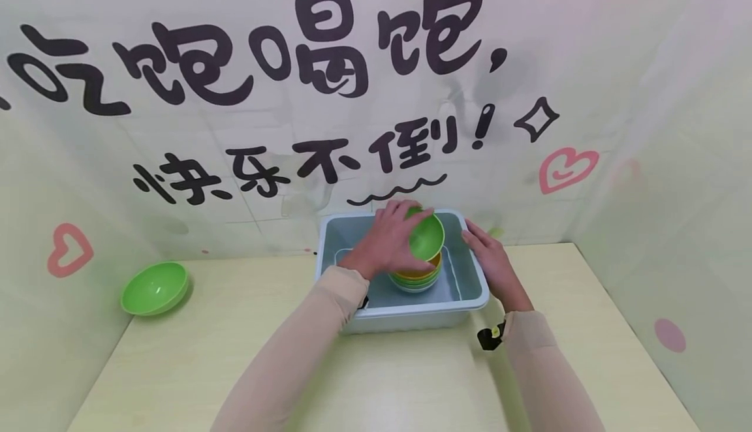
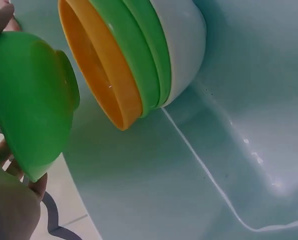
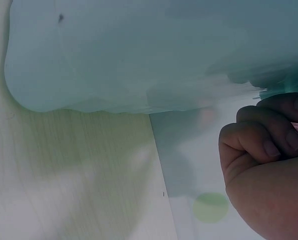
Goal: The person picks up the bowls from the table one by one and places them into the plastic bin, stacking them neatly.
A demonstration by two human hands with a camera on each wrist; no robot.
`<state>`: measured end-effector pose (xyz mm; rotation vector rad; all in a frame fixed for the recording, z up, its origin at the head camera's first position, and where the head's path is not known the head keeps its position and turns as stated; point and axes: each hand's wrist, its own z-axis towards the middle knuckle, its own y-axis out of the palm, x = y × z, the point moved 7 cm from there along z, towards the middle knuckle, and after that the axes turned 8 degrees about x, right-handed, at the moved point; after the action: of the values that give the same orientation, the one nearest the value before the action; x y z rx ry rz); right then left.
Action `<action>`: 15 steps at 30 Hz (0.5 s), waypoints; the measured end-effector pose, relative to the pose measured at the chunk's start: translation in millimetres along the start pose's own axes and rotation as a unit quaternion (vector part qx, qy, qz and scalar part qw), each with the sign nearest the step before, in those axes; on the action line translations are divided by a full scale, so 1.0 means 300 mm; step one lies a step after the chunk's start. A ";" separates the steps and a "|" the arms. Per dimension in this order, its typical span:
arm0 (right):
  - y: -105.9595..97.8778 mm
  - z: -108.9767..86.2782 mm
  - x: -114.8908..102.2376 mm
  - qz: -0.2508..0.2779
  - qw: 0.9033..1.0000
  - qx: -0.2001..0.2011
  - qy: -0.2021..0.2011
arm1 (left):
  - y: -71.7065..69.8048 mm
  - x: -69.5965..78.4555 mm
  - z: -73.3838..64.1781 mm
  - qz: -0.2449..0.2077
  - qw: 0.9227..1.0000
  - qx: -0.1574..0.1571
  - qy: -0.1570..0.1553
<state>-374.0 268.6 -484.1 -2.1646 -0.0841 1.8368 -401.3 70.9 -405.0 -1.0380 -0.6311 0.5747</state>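
My left hand holds a small green bowl by its rim, tilted, over a stack of bowls inside a pale blue plastic basin. In the left wrist view the held bowl is apart from the stack, whose orange bowl is uppermost, with green bowls and a white bowl beneath. On the basin's right side, my right hand grips the rim. Its curled fingers show beside the basin wall in the right wrist view.
A larger green bowl sits at the far left of the light wooden table. The basin stands at the back, close to a white wall covering with black lettering. More of this covering borders the table on both sides.
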 end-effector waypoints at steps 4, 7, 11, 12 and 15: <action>-0.001 0.002 0.002 -0.005 1.000 0.001 0.001 | 0.011 0.000 -0.001 0.002 1.000 -0.014 0.004; -0.002 0.006 0.002 -0.007 1.000 0.004 -0.002 | 0.018 -0.001 0.000 0.004 1.000 -0.022 0.006; -0.002 0.010 0.003 -0.003 1.000 0.007 -0.004 | 0.032 -0.003 -0.001 -0.004 0.999 -0.037 0.008; -0.001 0.010 0.004 -0.003 1.000 0.006 -0.004 | 0.037 -0.004 -0.002 -0.006 0.999 -0.042 0.008; 0.001 0.012 0.008 -0.003 1.000 0.005 -0.001 | 0.053 -0.005 -0.007 -0.012 0.998 -0.057 0.007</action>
<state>-377.0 269.6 -487.1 -2.1542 -0.0815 1.8333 -402.9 74.9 -420.5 -1.1379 -0.6692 0.5150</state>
